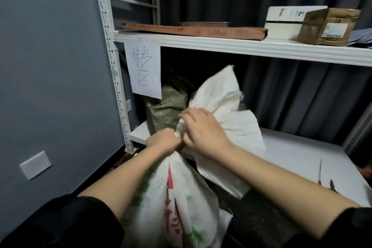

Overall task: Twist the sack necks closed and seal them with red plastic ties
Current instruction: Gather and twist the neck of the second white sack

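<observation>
A white woven sack with red and green print stands on the floor in front of me. My left hand grips its bunched neck from the left. Just above that, my right hand holds the gathered cloth, and the sack's loose top fans out up and to the right over the shelf edge. A thin red tie lies on the lower shelf at the right, with a dark tool beside it.
A green woven sack stands on the lower white shelf behind my hands. A handwritten paper sign hangs from the upper shelf, which holds flat cardboard and boxes. Grey wall left, dark curtain behind.
</observation>
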Available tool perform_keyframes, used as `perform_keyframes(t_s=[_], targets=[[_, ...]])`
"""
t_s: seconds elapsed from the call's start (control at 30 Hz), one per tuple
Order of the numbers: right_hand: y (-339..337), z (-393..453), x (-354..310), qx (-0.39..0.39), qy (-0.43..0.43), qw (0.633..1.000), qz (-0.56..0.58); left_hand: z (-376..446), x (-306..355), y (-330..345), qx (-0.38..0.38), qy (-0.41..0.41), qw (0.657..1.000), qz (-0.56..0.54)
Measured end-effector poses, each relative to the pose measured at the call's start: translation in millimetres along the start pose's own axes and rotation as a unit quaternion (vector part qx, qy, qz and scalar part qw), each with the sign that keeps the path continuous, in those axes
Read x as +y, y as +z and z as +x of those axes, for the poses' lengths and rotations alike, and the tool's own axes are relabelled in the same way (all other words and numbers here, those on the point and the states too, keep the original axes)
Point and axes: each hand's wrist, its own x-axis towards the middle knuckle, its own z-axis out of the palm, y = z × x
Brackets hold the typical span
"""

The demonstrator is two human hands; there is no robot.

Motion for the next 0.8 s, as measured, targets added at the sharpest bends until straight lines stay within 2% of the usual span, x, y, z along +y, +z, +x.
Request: perform_keyframes(t_s=[0.07, 0.13, 0.17, 0.23, 0.27, 0.37, 0.47, 0.57, 0.7, 0.77, 0.8], targets=[[12, -20, -21, 0.014, -0.05, 0.999, -0.001, 8, -10, 3, -0.057, -0.006, 0.994, -0.095], [23, -43, -39, 0.009, -0.065, 0.998, 0.005, 9, -14, 4, -0.11, -0.038, 0.951, -0.288], [28, -55, -45, 0.006, -0.069, 0.997, 0.024, 10, -12, 3, -0.105, -0.064, 0.937, -0.326], [38, -69, -48, 0.008, -0.09, 0.994, 0.06, 9, -11, 1, -0.089, -0.106, 0.942, -0.305], [42, -73, -43, 0.007, -0.105, 0.993, 0.059, 10, -11, 2, -0.081, -0.099, 0.943, -0.308], [54, -71, -8, 0.014, -0.153, 0.987, -0.051, 5, -13, 4, -0.112, -0.062, 0.932, -0.34], [52, -51, 29, 0.015, -0.172, 0.974, -0.148, 2, -14, 7, -0.113, 0.003, 0.958, -0.262], [46, -30, 56, -0.025, -0.164, 0.966, -0.196, -6, -11, 8, -0.126, 0.033, 0.955, -0.267], [45, -10, 81, -0.077, -0.214, 0.961, -0.157, -15, -12, 1, -0.161, 0.104, 0.954, -0.229], [45, -4, 85, -0.142, -0.164, 0.97, -0.11, -21, -9, -4, -0.161, 0.143, 0.965, -0.149], [43, -2, 85, -0.192, -0.115, 0.971, -0.08, -22, -6, -6, -0.138, 0.158, 0.974, -0.086]])
